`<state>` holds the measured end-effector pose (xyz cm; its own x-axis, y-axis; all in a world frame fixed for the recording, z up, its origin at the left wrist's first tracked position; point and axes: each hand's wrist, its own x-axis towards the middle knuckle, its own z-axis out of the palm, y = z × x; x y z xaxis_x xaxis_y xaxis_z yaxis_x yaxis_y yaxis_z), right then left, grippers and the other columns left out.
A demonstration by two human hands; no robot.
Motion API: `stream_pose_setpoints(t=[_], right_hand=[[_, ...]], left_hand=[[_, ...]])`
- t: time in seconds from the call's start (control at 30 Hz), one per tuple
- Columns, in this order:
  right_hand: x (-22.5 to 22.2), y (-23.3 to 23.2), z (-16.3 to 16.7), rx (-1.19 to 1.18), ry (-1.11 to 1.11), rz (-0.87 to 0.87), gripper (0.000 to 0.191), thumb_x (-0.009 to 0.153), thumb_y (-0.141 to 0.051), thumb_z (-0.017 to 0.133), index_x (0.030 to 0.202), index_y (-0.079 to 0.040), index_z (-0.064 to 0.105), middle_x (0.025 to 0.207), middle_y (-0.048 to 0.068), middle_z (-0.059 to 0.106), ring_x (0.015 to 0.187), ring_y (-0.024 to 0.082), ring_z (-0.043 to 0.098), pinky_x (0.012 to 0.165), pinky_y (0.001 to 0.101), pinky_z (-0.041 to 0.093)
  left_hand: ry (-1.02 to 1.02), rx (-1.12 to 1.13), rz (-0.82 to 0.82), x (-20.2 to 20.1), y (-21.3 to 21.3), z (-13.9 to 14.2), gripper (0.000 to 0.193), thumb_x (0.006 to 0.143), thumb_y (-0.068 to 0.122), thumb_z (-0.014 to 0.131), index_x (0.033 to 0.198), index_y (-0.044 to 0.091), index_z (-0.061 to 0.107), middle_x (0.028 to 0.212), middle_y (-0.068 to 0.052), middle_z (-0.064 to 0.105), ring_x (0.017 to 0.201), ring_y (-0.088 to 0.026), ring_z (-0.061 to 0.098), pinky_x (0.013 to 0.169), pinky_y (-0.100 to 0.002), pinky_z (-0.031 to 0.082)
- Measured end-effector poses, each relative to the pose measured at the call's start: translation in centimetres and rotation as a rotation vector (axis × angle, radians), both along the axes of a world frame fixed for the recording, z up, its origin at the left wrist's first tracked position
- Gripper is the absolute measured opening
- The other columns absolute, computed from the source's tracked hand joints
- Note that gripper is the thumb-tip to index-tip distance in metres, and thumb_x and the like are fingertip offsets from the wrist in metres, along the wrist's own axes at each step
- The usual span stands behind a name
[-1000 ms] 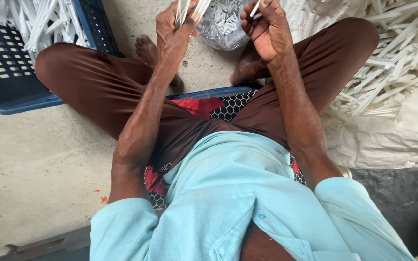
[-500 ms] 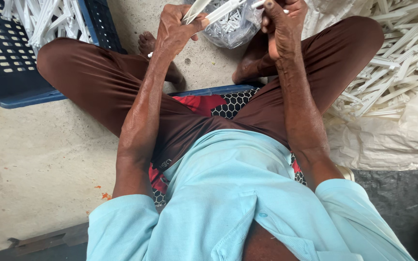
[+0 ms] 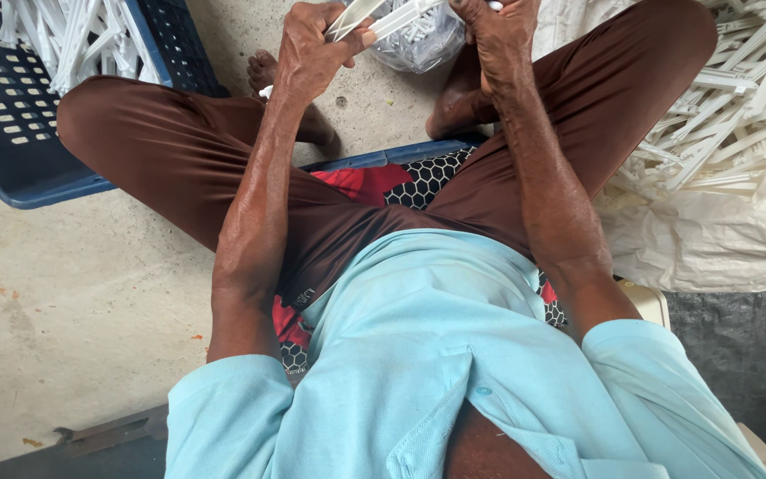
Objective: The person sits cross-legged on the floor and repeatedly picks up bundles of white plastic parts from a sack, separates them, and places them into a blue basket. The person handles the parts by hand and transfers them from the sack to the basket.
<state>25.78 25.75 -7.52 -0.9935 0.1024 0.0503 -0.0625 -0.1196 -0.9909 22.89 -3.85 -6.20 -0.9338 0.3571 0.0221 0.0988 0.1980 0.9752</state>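
Note:
My left hand (image 3: 312, 49) grips a pair of long white plastic strips (image 3: 374, 18) near the top edge of the view. My right hand (image 3: 500, 31) closes on the other end of the strips, with a small white piece at its fingertips. Both hands are raised in front of me, above my crossed legs in brown trousers. Just beyond the hands lies a clear plastic bag (image 3: 418, 44) of small white parts on the concrete floor. The strips' far ends run out of view.
A blue plastic crate (image 3: 19, 133) with several white strips in it stands at the upper left. A heap of white plastic strips (image 3: 729, 115) lies on a white sack (image 3: 720, 239) at the right. I sit on a red and black patterned cushion (image 3: 401, 182).
Both hands have come closer together and shifted a little. The white strips now span between the two hands instead of being held apart.

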Motion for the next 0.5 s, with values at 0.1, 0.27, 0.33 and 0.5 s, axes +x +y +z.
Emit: stream_pose_setpoints(t=[0.1, 0.27, 0.33, 0.5], right_hand=[[0.02, -0.04, 0.15, 0.001, -0.007, 0.020, 0.030, 0.099, -0.018, 0.089, 0.116, -0.002, 0.069, 0.095, 0.002, 0.072, 0.067, 0.008, 0.060, 0.058, 0.0230, 0.050], [0.03, -0.02, 0.54, 0.121, -0.096, 0.003, 0.035, 0.098, -0.027, 0.089, 0.114, -0.001, 0.071, 0.079, 0.001, 0.066, 0.063, 0.007, 0.059, 0.055, 0.0215, 0.050], [0.05, 0.08, 0.79, 0.249, -0.126, 0.002, 0.042, 0.095, -0.035, 0.086, 0.117, -0.003, 0.073, 0.075, 0.000, 0.064, 0.060, 0.006, 0.057, 0.053, 0.0208, 0.050], [-0.10, 0.31, 0.83, 0.450, 0.157, 0.110, 0.051, 0.108, -0.048, 0.070, 0.123, 0.000, 0.068, 0.102, 0.005, 0.071, 0.085, 0.011, 0.067, 0.070, 0.0266, 0.061]], left_hand=[[-0.011, 0.030, 0.004, 0.16, -0.01, 0.20, 0.027, 0.095, 0.019, 0.086, 0.107, -0.004, 0.078, 0.081, -0.013, 0.077, 0.060, -0.012, 0.069, 0.051, -0.026, 0.059], [0.007, -0.008, -0.015, 0.34, -0.01, 0.65, 0.034, 0.094, 0.021, 0.085, 0.116, -0.003, 0.075, 0.089, -0.013, 0.080, 0.058, -0.011, 0.069, 0.051, -0.026, 0.060], [0.012, -0.029, -0.013, 0.30, -0.07, 0.80, 0.034, 0.094, 0.022, 0.085, 0.116, -0.002, 0.075, 0.088, -0.013, 0.080, 0.058, -0.011, 0.069, 0.051, -0.026, 0.060], [-0.020, -0.055, -0.007, 0.44, -0.02, 0.98, 0.032, 0.093, 0.023, 0.085, 0.109, -0.002, 0.076, 0.078, -0.011, 0.076, 0.056, -0.011, 0.069, 0.049, -0.025, 0.059]])
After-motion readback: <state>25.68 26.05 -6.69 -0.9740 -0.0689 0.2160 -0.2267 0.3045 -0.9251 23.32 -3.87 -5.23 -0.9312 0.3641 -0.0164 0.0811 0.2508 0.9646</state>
